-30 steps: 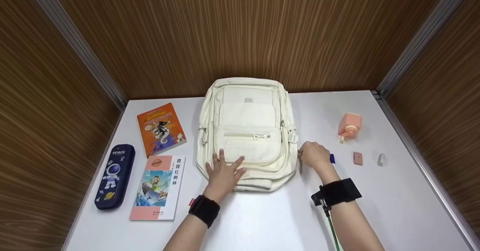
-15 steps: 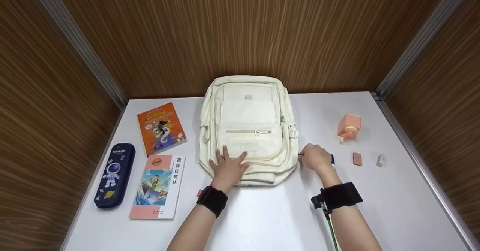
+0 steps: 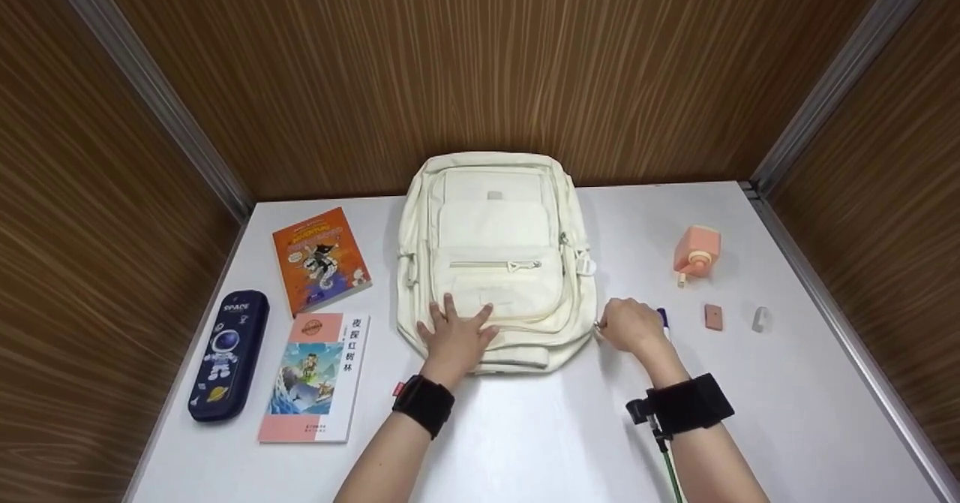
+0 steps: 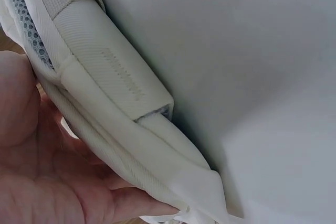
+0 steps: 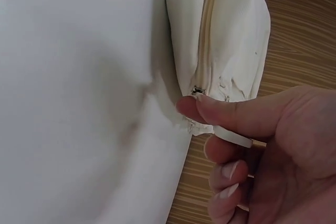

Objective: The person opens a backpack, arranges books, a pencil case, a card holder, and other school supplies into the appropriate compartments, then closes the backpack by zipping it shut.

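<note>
A cream backpack [image 3: 495, 225] lies front side up in the head view. My left hand [image 3: 454, 345] rests on its lower front with the fingers spread; in the left wrist view this hand [image 4: 58, 156] lies along the bag's edge. Beside the bag's lower right side is my right hand [image 3: 631, 326]. In the right wrist view the thumb and index finger of this hand [image 5: 283, 124] pinch a zipper pull [image 5: 233, 136], just below the slider [image 5: 198, 91] on the bag's side zipper. The head view hides most of that pull.
Left of the bag lie an orange book [image 3: 322, 259], a second book [image 3: 315, 379] and a navy pencil case [image 3: 229, 356]. On the right are a pink pencil sharpener [image 3: 697, 251], a pink eraser [image 3: 713, 317], a small clear piece [image 3: 760, 319] and a blue-capped marker [image 3: 664, 319].
The backpack has shifted slightly away from me, and the left hand has moved a little to the right on it. My right hand has come slightly nearer along the bag's side.
</note>
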The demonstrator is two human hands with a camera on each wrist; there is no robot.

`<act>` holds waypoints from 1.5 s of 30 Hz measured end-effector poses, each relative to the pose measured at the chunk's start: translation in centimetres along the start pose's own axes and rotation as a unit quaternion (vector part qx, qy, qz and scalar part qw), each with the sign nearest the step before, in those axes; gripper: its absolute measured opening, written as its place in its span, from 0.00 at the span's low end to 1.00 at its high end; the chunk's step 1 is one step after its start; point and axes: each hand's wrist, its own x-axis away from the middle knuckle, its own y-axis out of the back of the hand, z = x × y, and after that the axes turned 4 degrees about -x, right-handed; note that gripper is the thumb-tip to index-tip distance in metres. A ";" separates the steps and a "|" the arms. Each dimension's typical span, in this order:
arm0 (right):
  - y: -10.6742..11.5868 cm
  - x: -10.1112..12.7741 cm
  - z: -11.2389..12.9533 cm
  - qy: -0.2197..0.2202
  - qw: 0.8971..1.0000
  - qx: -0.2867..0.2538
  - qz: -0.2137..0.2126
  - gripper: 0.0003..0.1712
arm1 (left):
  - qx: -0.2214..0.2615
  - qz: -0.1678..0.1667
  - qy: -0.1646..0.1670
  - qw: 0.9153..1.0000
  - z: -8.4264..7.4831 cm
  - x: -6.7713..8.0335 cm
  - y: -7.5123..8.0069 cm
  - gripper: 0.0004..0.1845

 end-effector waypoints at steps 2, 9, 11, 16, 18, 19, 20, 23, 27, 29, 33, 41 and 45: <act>0.0 0.6 0.4 0.014 1.000 0.003 0.001 0.08 | -0.004 0.000 0.001 1.000 0.0 0.1 0.0 0.28; -0.2 1.8 1.7 0.056 0.998 0.004 -0.016 0.19 | 0.002 0.001 0.003 1.000 -0.1 -0.1 0.1 0.27; -0.3 2.0 2.0 0.073 0.997 0.006 -0.020 0.18 | 0.006 0.004 0.006 1.000 -0.2 -0.1 0.2 0.27; -0.6 2.3 3.1 0.112 0.993 -0.010 -0.026 0.13 | 0.004 0.010 0.011 1.000 -0.3 -0.2 0.4 0.27; -0.8 2.4 3.5 0.119 0.992 -0.020 -0.027 0.13 | 0.007 0.009 0.010 1.000 -0.3 -0.3 0.4 0.27; -0.9 2.4 3.7 0.121 0.992 -0.024 -0.025 0.14 | 0.009 0.008 0.009 1.000 -0.3 -0.3 0.5 0.27; -1.0 2.5 3.9 0.126 0.991 -0.026 -0.026 0.14 | 0.010 0.008 0.009 1.000 -0.3 -0.3 0.5 0.27; -1.2 2.6 4.5 0.138 0.990 -0.028 -0.029 0.17 | 0.010 0.009 0.009 1.000 -0.3 -0.4 0.6 0.26; -1.4 2.6 5.2 0.149 0.988 -0.033 -0.035 0.21 | 0.007 0.010 0.010 1.000 -0.4 -0.4 0.6 0.26; -1.5 2.6 5.5 0.145 0.988 -0.041 -0.037 0.23 | 0.006 0.013 0.014 1.000 -0.5 -0.4 0.6 0.26; -1.6 2.5 6.3 0.140 0.987 -0.064 -0.043 0.26 | 0.003 0.023 0.023 0.999 -0.7 -0.7 0.9 0.25; -2.3 2.4 8.5 0.150 0.980 -0.114 -0.068 0.23 | -0.002 0.056 0.038 0.998 -1.1 -1.2 1.3 0.24; -3.0 2.3 9.5 0.158 0.978 -0.103 -0.088 0.25 | 0.003 0.050 0.042 0.998 -1.1 -1.1 1.2 0.24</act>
